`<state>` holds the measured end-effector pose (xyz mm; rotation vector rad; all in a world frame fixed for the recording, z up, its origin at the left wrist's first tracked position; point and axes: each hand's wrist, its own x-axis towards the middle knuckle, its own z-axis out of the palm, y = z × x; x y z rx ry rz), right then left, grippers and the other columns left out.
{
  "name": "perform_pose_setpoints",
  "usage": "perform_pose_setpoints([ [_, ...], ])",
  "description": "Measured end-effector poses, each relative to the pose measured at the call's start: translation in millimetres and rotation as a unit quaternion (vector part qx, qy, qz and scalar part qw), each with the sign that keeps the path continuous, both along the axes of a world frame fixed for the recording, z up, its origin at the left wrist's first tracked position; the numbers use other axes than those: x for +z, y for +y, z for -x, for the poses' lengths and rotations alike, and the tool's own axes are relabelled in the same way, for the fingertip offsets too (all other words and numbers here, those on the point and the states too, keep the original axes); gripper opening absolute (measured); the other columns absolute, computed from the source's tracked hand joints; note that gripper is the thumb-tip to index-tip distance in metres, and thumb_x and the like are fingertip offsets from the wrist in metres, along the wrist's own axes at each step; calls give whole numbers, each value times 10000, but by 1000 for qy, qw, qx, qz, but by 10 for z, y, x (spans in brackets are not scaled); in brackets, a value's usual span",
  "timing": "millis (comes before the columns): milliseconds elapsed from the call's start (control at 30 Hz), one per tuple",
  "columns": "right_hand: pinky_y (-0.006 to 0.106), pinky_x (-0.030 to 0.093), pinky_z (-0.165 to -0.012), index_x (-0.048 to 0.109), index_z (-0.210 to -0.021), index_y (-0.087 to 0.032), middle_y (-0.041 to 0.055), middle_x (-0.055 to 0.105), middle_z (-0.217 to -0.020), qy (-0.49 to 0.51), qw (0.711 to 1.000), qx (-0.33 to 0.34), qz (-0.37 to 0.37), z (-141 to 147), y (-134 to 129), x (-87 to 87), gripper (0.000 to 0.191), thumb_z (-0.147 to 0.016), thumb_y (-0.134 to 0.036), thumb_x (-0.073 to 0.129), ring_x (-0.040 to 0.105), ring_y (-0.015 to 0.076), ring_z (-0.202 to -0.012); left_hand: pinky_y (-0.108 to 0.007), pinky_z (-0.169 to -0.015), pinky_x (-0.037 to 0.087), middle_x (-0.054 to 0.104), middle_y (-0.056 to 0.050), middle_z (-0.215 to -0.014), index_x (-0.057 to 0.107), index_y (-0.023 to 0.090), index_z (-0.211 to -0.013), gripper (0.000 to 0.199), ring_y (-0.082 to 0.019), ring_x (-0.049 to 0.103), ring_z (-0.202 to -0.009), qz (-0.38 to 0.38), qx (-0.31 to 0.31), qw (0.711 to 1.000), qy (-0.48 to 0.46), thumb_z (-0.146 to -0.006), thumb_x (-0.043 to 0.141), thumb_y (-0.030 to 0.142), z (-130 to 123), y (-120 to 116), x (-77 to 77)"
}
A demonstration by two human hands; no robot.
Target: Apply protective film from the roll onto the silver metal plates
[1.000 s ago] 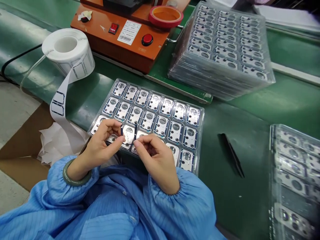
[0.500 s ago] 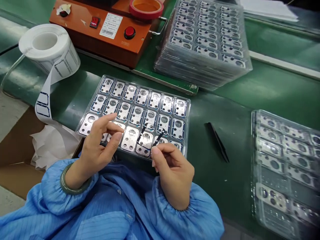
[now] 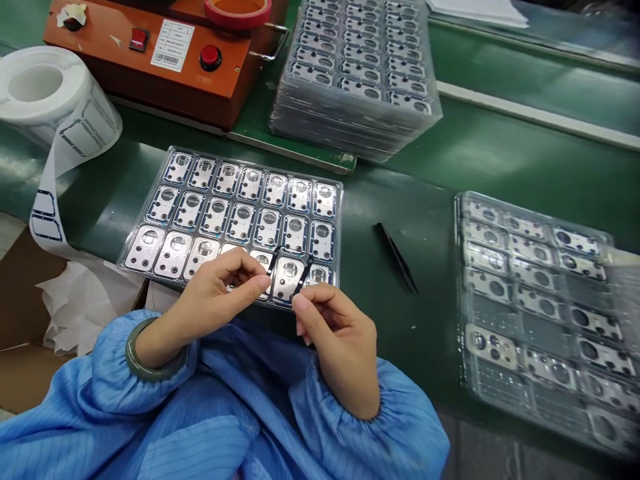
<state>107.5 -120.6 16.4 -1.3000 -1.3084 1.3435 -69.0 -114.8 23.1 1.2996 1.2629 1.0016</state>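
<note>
Black adhesive frame (image 3: 303, 275): left fingers (image 3: 263, 281) now pinching it too, joining right fingers (image 3: 299, 303); half-second ago, right alone.

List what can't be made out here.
Head view:
Whether the left hand grips the dark frame: too small.
Some near-row plates: partly behind that hand.
Text on the white label: too small.
Orange machine, top: cut off by upper edge.
White roll, left side: cut off by left edge.
</note>
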Motion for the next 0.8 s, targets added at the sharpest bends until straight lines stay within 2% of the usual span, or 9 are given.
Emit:
perform_pose_setpoints([
  [133, 217, 404, -504, 618, -754, -203, -23, 580, -668, -81, 996, -10, -44, -102, -14, 5, 131, -852, -290, 616, 491, 83, -541, -240, -614, 392, 542, 5, -745, 574, 177, -790, 87, -104, 498, -686, -24, -3, 999, 35, -857, 578, 232, -99, 20, -24],
  [267, 234, 424, -548, 623, -772, -205, -15, 593, -706, -113, 992, -16, -58, -189, 6, -27, 111, -851, -281, 607, 520, 98, -588, -243, -611, 401, 542, -1, -725, 582, 176, -783, 84, -111, 501, -679, -78, -5, 993, 93, -857, 567, 213, -179, 49, -57],
  [433, 230, 423, -546, 631, -759, -202, -22, 585, -684, -154, 985, -31, -75, -240, 11, -36, 112, -846, -270, 613, 510, 95, -572, -231, -614, 423, 552, -7, -742, 595, 177, -772, 97, -108, 506, -687, -111, -27, 986, 123, -862, 562, 196, -214, 60, -87],
  [667, 218, 429, -512, 623, -727, -192, -22, 571, -653, -190, 978, -32, -86, -194, 40, -52, 118, -833, -240, 606, 503, 94, -542, -229, -632, 450, 539, -36, -837, 633, 174, -771, 76, -121, 516, -777, -135, -4, 978, 158, -836, 596, 188, -252, 49, -166],
  [800, 221, 429, -502, 616, -701, -190, -21, 570, -631, -196, 976, -33, -84, -180, 69, -73, 135, -827, -237, 603, 493, 94, -523, -229, -606, 445, 550, -35, -842, 638, 171, -761, 83, -115, 517, -748, -133, -6, 977, 168, -833, 604, 194, -259, 46, -185],
])
